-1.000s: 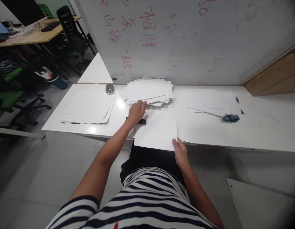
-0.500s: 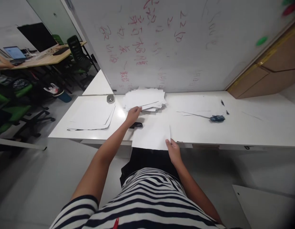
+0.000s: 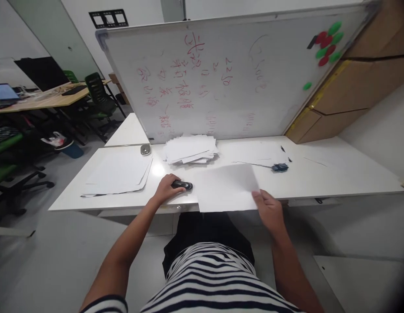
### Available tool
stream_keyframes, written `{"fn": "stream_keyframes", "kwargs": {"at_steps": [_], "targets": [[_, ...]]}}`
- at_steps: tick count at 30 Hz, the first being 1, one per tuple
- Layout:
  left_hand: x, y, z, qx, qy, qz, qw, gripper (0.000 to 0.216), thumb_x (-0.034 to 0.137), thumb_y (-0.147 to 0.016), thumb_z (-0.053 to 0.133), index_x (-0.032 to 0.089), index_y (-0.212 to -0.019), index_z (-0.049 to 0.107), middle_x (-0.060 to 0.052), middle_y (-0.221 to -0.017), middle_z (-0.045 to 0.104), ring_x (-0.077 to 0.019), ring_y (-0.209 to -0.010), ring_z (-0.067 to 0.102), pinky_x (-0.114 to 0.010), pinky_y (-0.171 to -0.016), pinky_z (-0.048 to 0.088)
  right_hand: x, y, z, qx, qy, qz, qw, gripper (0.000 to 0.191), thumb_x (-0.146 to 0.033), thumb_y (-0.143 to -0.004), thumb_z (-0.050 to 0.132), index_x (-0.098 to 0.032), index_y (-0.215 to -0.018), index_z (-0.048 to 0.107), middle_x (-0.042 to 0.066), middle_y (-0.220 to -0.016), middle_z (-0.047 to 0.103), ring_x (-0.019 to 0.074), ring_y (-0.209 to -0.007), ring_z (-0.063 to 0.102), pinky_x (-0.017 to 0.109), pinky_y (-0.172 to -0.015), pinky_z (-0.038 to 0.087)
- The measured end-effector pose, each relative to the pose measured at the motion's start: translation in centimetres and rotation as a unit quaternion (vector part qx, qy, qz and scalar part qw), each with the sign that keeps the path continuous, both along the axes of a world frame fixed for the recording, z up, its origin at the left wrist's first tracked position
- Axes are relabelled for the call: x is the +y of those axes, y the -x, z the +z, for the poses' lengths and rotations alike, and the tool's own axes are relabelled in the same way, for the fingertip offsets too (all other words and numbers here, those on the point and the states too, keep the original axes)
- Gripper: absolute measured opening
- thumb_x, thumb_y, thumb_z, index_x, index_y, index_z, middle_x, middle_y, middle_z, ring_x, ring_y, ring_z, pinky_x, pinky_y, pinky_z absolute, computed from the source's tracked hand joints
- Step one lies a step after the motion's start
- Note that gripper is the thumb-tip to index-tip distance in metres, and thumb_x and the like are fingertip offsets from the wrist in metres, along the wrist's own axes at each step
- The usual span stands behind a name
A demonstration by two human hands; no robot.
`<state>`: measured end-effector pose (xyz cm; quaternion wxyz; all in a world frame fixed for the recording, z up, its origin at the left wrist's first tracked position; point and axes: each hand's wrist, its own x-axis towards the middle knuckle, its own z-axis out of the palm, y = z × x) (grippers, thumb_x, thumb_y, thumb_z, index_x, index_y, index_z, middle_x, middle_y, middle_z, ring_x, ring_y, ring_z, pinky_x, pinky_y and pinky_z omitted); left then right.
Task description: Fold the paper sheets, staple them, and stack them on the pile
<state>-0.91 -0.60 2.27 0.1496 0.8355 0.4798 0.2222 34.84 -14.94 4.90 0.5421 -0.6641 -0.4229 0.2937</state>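
Note:
My left hand [image 3: 169, 188] is closed round the back end of a black stapler [image 3: 186, 185] lying near the front edge of the desk. Between thumb and fingers, my right hand [image 3: 268, 206] pinches the right edge of white paper [image 3: 226, 189]. That paper is tilted, its far right corner raised, and its left edge is close to the stapler's tip. How many sheets it has I cannot tell. Behind it, a thick uneven pile of white sheets [image 3: 190, 149] rests against the foot of the whiteboard.
Flatter paper sheets [image 3: 115, 171] lie on the left of the white desk [image 3: 322, 176], with a small grey-green object [image 3: 145, 150] behind them. A dark blue crumpled item [image 3: 280, 168] lies on the right. The whiteboard [image 3: 234, 95] and cardboard boxes [image 3: 338, 95] stand along the back.
My left hand has left the paper pile and come nearer, taking hold of the stapler. My right hand has moved right with the paper and tilted it. The view has tipped upward.

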Motion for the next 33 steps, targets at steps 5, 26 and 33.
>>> {"fn": "stream_keyframes", "kwargs": {"at_steps": [5,26,33], "targets": [[0.8,-0.2,-0.3,0.037,-0.013,0.005,0.999,0.042,0.056,-0.071,0.067,0.022,-0.095,0.062,-0.006,-0.093,0.064,-0.0232,-0.089,0.058,-0.036,-0.080,0.043,0.8,-1.2,-1.9,0.011,-0.026,-0.081,0.996,0.049,-0.061,-0.076,0.062,-0.014,-0.087,0.069,0.003,-0.075,0.066,0.0176,-0.073,0.057,0.026,-0.066,0.046],[0.0,-0.4,-1.5,0.021,-0.030,0.082,0.996,0.041,0.056,-0.073,0.067,0.019,-0.088,0.057,-0.005,-0.084,0.060,-0.0203,-0.078,0.053,-0.032,-0.066,0.037,24.2,7.4,-1.0,-0.138,-0.070,0.051,0.987,0.031,-0.042,-0.090,0.042,-0.017,-0.087,0.060,0.007,-0.088,0.063,0.0203,-0.084,0.055,0.034,-0.083,0.043],[0.0,-0.5,-1.8,0.025,-0.040,0.111,0.993,0.042,0.057,-0.073,0.065,0.018,-0.086,0.057,-0.005,-0.080,0.058,-0.0205,-0.075,0.052,-0.031,-0.063,0.036,28.5,9.8,-3.5,-0.298,0.030,-0.040,0.953,0.049,-0.027,-0.080,0.055,-0.016,-0.127,0.045,0.021,-0.155,0.012,0.0350,-0.142,0.007,0.063,-0.107,0.012]]}}
